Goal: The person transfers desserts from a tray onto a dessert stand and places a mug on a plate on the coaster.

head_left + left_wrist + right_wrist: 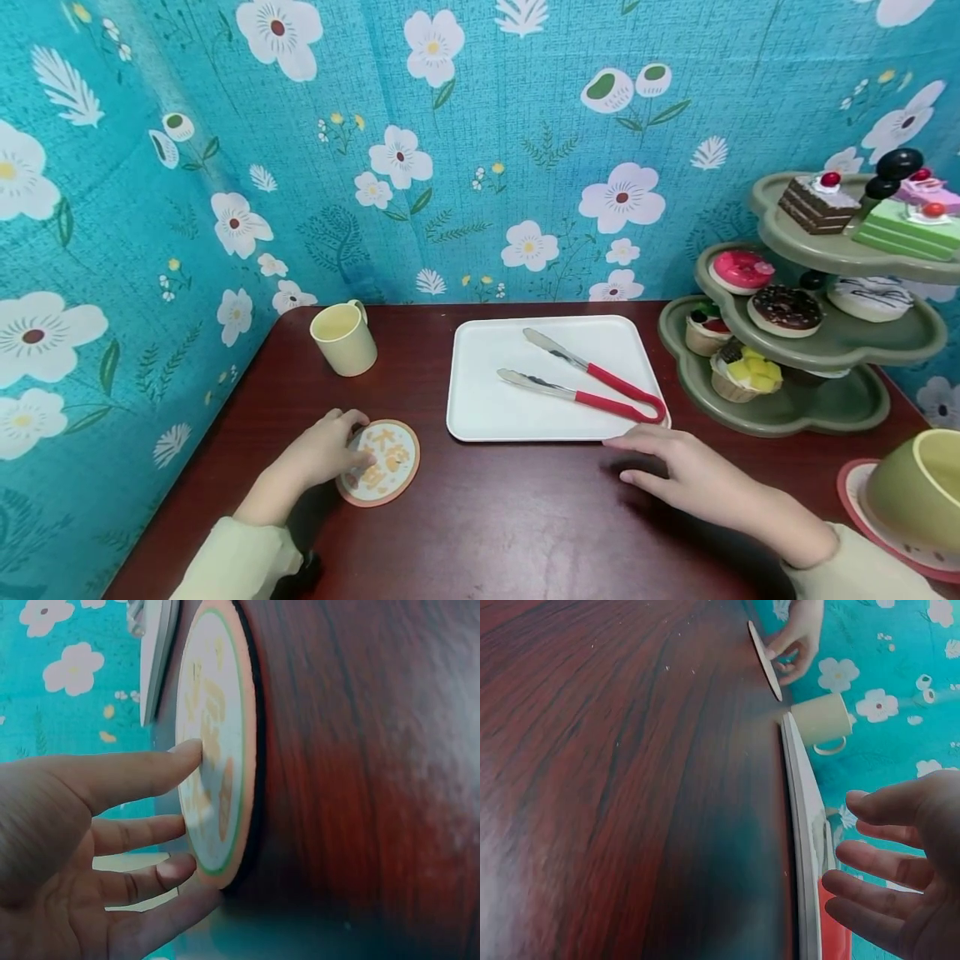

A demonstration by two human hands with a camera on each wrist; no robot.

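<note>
A round coaster (pixel 397 467) with a pinkish-orange rim and an orange pattern lies flat on the table at the left. My left hand (pixel 322 450) is at its left side. In the left wrist view the thumb of that hand (pixel 97 825) reaches over the coaster (pixel 214 750), and the other fingers extend toward its edge, loosely bent. My right hand (pixel 690 471) hovers at the near right corner of a white tray (pixel 480 408), fingers extended and holding nothing. On the tray lie tongs (pixel 611 404) with red handles, nearest to the right hand.
A pale yellow mug (pixel 347 346) stands behind the coaster. At the right rises a green three-tier stand (pixel 772 417) with cakes, doughnuts and cupcakes. A green cup (pixel 911 492) sits on another coaster (pixel 851 500) at the right edge. Flowered blue cloth (pixel 480 150) hangs behind the table.
</note>
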